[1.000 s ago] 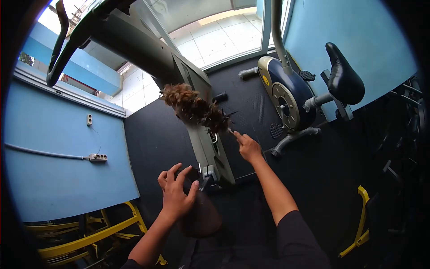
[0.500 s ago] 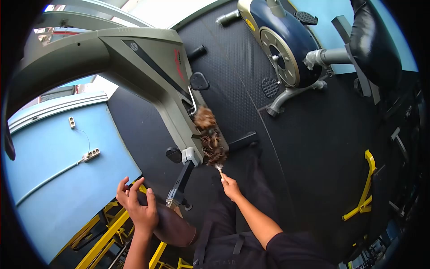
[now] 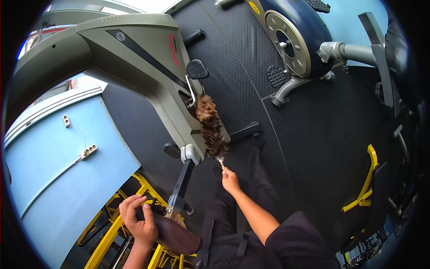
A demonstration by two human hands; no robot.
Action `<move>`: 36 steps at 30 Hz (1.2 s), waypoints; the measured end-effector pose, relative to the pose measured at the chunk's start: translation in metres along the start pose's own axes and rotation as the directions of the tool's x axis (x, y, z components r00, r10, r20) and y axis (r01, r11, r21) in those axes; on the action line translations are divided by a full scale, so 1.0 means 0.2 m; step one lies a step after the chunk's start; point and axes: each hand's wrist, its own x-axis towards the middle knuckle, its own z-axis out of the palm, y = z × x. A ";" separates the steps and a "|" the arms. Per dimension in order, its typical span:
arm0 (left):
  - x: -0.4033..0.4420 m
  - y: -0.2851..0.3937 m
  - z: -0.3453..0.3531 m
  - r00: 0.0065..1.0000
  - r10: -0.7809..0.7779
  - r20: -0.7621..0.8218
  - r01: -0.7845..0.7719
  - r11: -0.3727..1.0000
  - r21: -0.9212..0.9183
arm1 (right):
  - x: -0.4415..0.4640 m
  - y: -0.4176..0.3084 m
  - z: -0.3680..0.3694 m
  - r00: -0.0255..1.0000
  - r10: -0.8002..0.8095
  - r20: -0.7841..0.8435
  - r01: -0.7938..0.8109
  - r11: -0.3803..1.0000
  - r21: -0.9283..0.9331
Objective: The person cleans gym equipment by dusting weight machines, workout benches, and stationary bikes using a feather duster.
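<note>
Black rubber floor (image 3: 313,130) runs from the foot of the blue wall (image 3: 53,166) at its left edge to a yellow stand (image 3: 365,193) near its right edge, with a thin seam crossing its middle. Widest room for moving lies right of that seam, between the blue bike (image 3: 309,27) at the floor's upper right and the yellow stand. Closer in, space narrows: the grey bike (image 3: 161,85) fills the floor's upper left, its rear foot bar (image 3: 246,131) reaching out toward the seam, and a yellow frame (image 3: 105,242) crowds the lower left corner. Along the grey bike's lower side lies the feather duster (image 3: 210,123), its brown tip beside the crank, below the pedal (image 3: 198,69); whether the feathers press on the shell is hard to tell. The right hand (image 3: 230,180) has its fingers wrapped around the duster's handle, just behind the feathers. The left hand (image 3: 139,219) is well apart from the duster, fingers loosely curled and thumb spread from them, by the end of the brown seat (image 3: 179,235); contact there cannot be made out.
</note>
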 end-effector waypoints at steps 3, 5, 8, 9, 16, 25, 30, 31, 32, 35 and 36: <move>0.01 0.00 0.00 1.000 0.015 -0.010 -0.015 1.000 0.002 | 0.23 -0.01 0.00 0.984 0.169 0.053 -0.170 0.986 0.001; 0.01 -0.01 0.00 1.000 0.023 0.006 -0.023 1.000 0.017 | 0.60 -0.07 0.07 0.997 0.057 0.058 -0.057 0.998 0.000; 0.02 0.01 0.01 1.000 0.017 0.005 -0.017 0.999 0.038 | 1.27 -0.41 0.14 0.921 -0.313 0.230 0.317 0.948 0.021; 0.02 -0.01 0.02 1.000 0.006 0.005 -0.006 0.999 0.038 | 1.41 -0.52 0.19 0.932 -0.307 0.195 0.313 0.950 -0.002; 0.02 0.00 0.01 1.000 0.002 -0.002 -0.002 0.999 0.045 | 0.49 -0.21 0.08 0.989 -0.098 0.107 0.104 0.993 -0.052; 0.04 0.02 -0.01 0.999 0.042 -0.009 -0.041 0.998 0.053 | 0.43 -0.88 0.12 0.872 -0.489 0.030 0.480 0.866 0.140; 0.05 0.03 -0.01 0.999 0.051 -0.017 -0.050 0.998 0.047 | 1.31 -1.65 0.20 0.946 0.180 0.270 -0.218 0.969 0.119; 0.05 0.02 -0.01 0.998 0.051 -0.020 -0.050 0.997 0.053 | 1.42 -1.72 0.23 0.974 -0.135 0.183 0.113 0.986 0.125; 0.05 0.02 -0.01 0.998 0.054 -0.024 -0.053 0.997 0.055 | 1.48 -1.83 0.21 0.933 -0.348 0.094 0.335 0.933 0.127; 0.05 0.01 -0.01 0.999 0.040 -0.031 -0.039 0.998 0.039 | 1.56 -2.20 0.01 0.859 -0.507 0.069 0.511 0.858 -0.057; 0.05 0.02 -0.01 0.999 0.027 -0.034 -0.025 0.999 0.035 | 1.57 -2.30 -0.02 0.861 -0.489 0.138 0.505 0.855 -0.117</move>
